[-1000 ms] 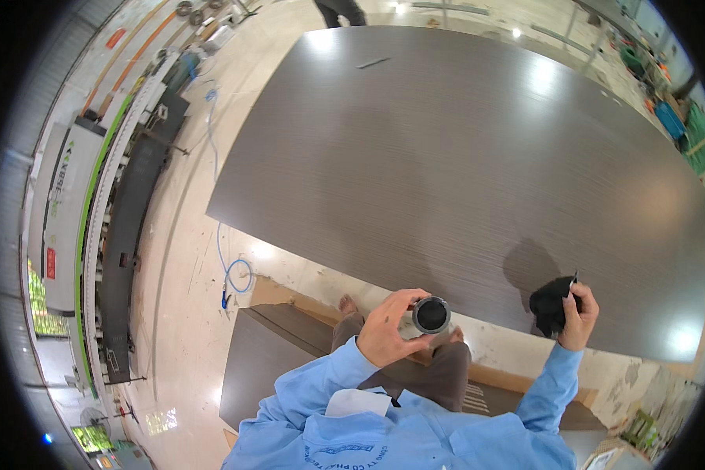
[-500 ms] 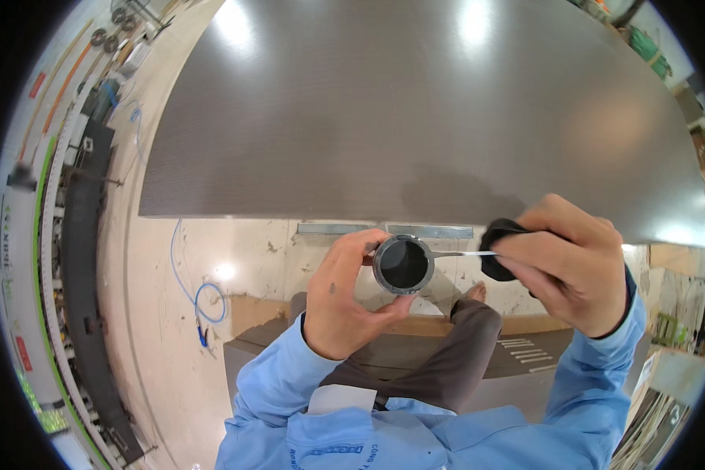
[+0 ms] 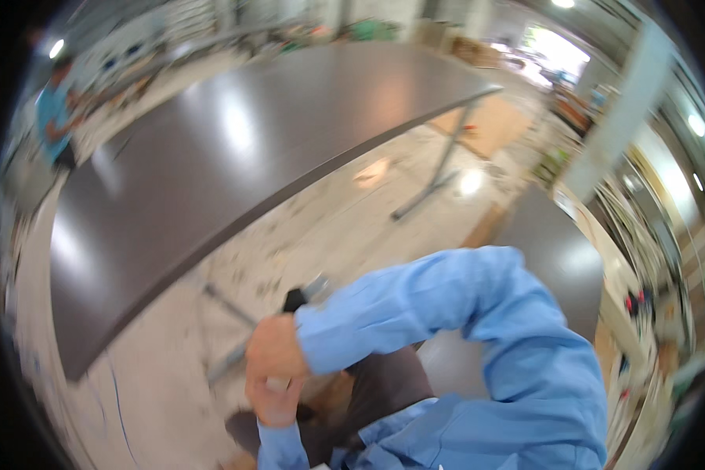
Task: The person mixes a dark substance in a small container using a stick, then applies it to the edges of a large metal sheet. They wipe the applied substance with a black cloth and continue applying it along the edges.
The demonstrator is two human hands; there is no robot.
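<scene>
My right hand (image 3: pixel 274 345) is brought across my body and sits over my left hand (image 3: pixel 274 406), the two touching, both smeared by motion. My right fingers are curled, their tips out of sight. Of my left hand only the thumb side and wrist show; its fingers are hidden behind the right. A small pale patch shows between the hands, too blurred to name. Whatever they hold is covered. Just past my right cuff is a black shape (image 3: pixel 296 299) whose kind I cannot make out. Beyond the hands stretches a large dark brown panel (image 3: pixel 290 117).
The panel stands on grey metal legs (image 3: pixel 439 160). Another dark panel (image 3: pixel 540 258) lies at my right side. A person in a teal shirt (image 3: pixel 53 117) stands far left. Thin blue tubing (image 3: pixel 120 407) runs over the floor at lower left. A pale post (image 3: pixel 623 110) rises at right.
My view has swung to the right. My hands, earlier apart with an open jar of dark contents in the left and a black cap with a thin stem in the right, are now together.
</scene>
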